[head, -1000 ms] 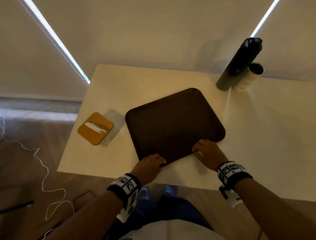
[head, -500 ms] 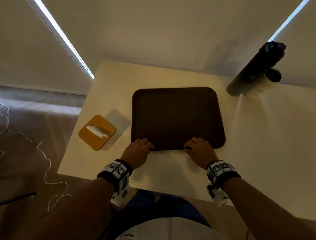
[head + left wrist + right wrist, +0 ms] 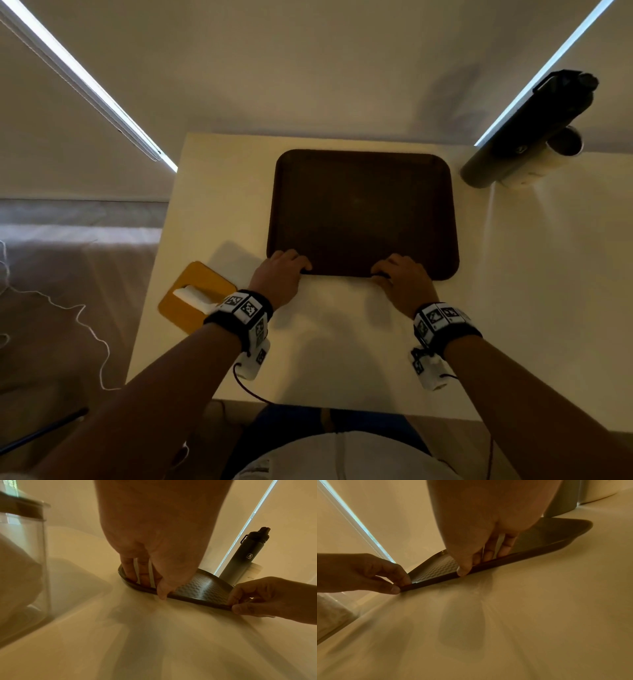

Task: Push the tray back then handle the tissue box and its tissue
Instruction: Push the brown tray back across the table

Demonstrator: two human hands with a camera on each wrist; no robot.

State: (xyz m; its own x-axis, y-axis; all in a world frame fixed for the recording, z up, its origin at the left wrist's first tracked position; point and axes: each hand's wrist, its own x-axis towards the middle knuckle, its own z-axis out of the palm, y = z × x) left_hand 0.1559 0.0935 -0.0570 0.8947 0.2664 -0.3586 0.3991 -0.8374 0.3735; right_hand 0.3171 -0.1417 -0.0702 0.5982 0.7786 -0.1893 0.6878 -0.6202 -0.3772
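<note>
A dark brown tray lies square on the pale table, its far edge close to the wall. My left hand pinches the tray's near rim by its left corner, thumb outside and fingers over the rim. My right hand pinches the same rim further right. The tissue box, clear-walled with a yellow-brown lid, stands at the table's left edge beside my left wrist. A white tissue sticks out of its slot. The left wrist view shows the box's clear wall.
A tall dark bottle and a white cup stand at the back right, just off the tray's far right corner. The bare table stretches between the tray and my body. A white cord lies on the floor to the left.
The tray has turned from skewed to square and slid away from me toward the wall. Both hands went forward with it, still holding its near rim.
</note>
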